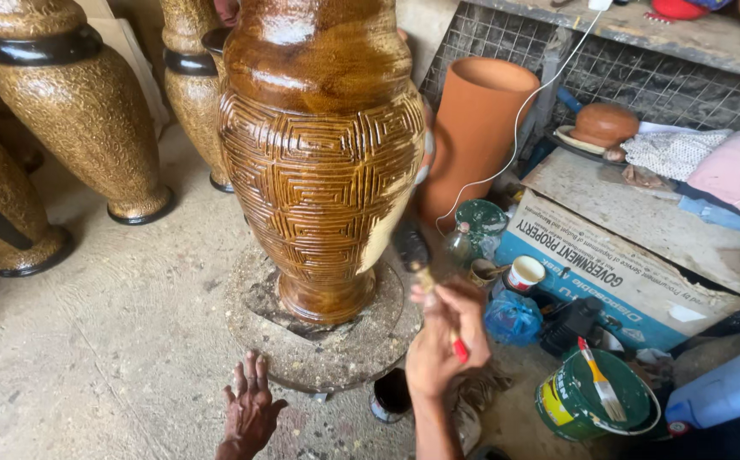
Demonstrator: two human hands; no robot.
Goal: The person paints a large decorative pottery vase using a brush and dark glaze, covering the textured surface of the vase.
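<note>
- Brown, glossy and carved with angular grooves, a tall clay vase (322, 153) stands upright on a round stone turntable (319, 341) on the workshop floor, one pale patch low on its right side not yet coated.
- Beside the turntable, a green paint bucket (587, 400) sits with a flat brush (602, 383) resting across its rim; what it holds I cannot make out.
- A small white cup (525, 273), a glass jar (462, 243) and a green tin (482, 217) cluster just beside a blue-and-white cardboard box (617, 273).
- An unglazed terracotta pot (479, 128) stands upright behind the vase, near a wire-mesh rack.
- Speckled gold-and-black vases (80, 102) stand well apart at the left.
- My right hand (442, 336) is raised, fingers closed around a red-handled paintbrush (425, 277), its dark bristles at the vase's lower right side.
- My left hand (251, 409) rests flat on the floor, fingers spread, holding nothing, just short of the turntable's edge.
</note>
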